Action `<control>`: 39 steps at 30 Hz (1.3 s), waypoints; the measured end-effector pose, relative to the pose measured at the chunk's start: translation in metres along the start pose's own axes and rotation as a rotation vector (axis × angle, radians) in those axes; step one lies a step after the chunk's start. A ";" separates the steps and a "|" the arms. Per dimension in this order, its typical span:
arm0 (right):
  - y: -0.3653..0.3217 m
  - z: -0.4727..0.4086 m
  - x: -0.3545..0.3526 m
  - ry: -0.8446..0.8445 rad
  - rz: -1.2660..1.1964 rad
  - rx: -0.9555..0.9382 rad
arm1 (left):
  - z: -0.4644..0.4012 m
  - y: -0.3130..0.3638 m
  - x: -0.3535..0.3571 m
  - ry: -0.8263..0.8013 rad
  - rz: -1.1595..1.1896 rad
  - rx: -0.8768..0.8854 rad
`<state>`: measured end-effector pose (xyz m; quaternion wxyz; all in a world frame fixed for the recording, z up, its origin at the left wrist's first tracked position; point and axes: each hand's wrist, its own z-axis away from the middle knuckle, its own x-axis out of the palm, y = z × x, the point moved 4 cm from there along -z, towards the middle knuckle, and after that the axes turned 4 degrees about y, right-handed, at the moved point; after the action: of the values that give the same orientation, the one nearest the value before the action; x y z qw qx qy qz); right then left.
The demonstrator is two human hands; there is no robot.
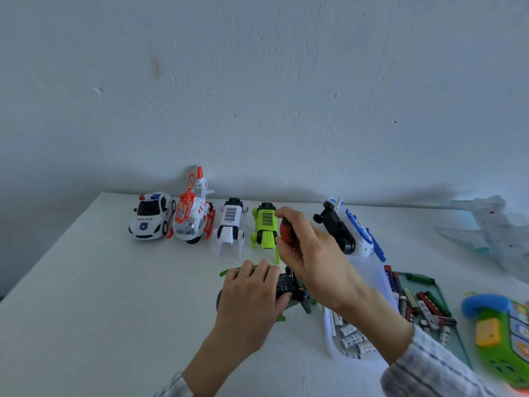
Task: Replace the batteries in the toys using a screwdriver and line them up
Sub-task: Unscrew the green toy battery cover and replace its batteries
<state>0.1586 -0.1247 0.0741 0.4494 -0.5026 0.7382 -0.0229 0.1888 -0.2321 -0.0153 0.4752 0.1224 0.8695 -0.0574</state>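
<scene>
My left hand (252, 293) grips a dark green toy (297, 296) lying underside up on the white table (100, 282). Its black base with a CE label faces me. My right hand (309, 253) holds a screwdriver (285, 229) by its red-and-black handle, the shaft pointing down onto the toy's base. Along the wall stand a police car (151, 216), an orange-and-white helicopter (193, 216), a white robot dog (230, 224) and a green robot dog (264, 227). A blue-and-white helicopter (349, 227) lies on its side at the right.
A clear tray (369, 279) with several white batteries sits right of my hands. Beside it a green tray (442, 293) holds several mixed batteries. A green-and-blue toy phone (498, 330) lies at the far right, a pale toy plane (492, 230) behind it.
</scene>
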 end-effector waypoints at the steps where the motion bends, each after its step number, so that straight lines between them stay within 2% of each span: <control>1: 0.000 -0.001 -0.001 0.010 0.009 -0.007 | 0.000 0.000 0.000 0.002 -0.003 0.001; 5: 0.001 -0.001 0.001 0.007 0.016 -0.008 | -0.001 0.000 0.000 0.010 -0.005 0.007; 8: 0.010 0.001 0.002 0.053 -0.039 0.071 | 0.000 0.000 0.000 0.003 -0.002 -0.006; 10: 0.022 0.003 -0.002 0.156 -0.127 0.227 | 0.000 0.000 -0.001 -0.008 0.006 -0.009; 14: 0.048 0.024 -0.015 0.512 -0.345 0.581 | 0.000 -0.002 -0.001 -0.021 0.029 -0.002; 17: 0.062 0.051 -0.015 0.686 -0.508 0.805 | 0.000 -0.001 -0.002 -0.006 0.058 0.013; 21: 0.078 0.075 -0.006 0.806 -0.645 0.990 | 0.000 0.001 -0.004 -0.023 0.085 0.008; 26: 0.094 0.093 0.007 0.852 -0.766 1.178 | -0.001 -0.001 -0.005 -0.052 0.145 -0.021; 29: 0.096 0.096 0.011 0.849 -0.789 1.211 | -0.005 -0.006 -0.008 -0.106 0.300 -0.076; 31: 0.096 0.097 0.010 0.847 -0.777 1.200 | -0.005 -0.017 -0.012 -0.098 0.510 -0.165; 33: 0.091 0.095 0.006 0.853 -0.733 1.156 | 0.000 -0.029 -0.015 -0.064 0.624 -0.215; 35: 0.082 0.087 -0.002 0.819 -0.614 1.052 | 0.008 -0.042 -0.014 -0.013 0.623 -0.223; 39: 0.053 0.061 -0.017 0.706 -0.402 0.717 | 0.023 -0.054 -0.003 -0.067 0.835 -0.372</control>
<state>0.1642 -0.0603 0.0224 0.3041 -0.4109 0.6796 -0.5261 0.1945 -0.2894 -0.0266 0.4993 0.3731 0.7254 0.2921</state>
